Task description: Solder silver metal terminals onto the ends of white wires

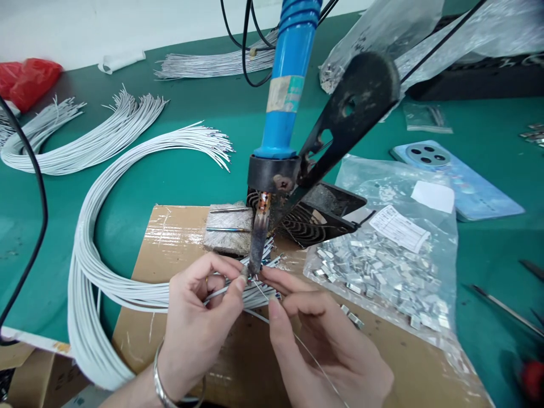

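A blue-handled soldering iron (284,85) points down in a black metal bracket (344,119), its dark tip (257,243) between my hands. My left hand (204,317) is closed, pinching a white wire (217,293) with its end at the tip. My right hand (323,331) is closed on a thin strand of solder wire (317,361), which runs up to the tip. The right forefinger reaches close to the joint. Fingertips and the iron partly hide what lies there. Beneath, a bundle of white wires (144,294) passes behind my left hand.
Cardboard (170,238) covers the bench under my hands. A grey block (227,226) and a black fan (306,221) stand behind the tip. Rightward lie a bag of small metal parts (382,277), a phone (467,181) and tweezers (505,306). More wire bundles (102,139) lie left.
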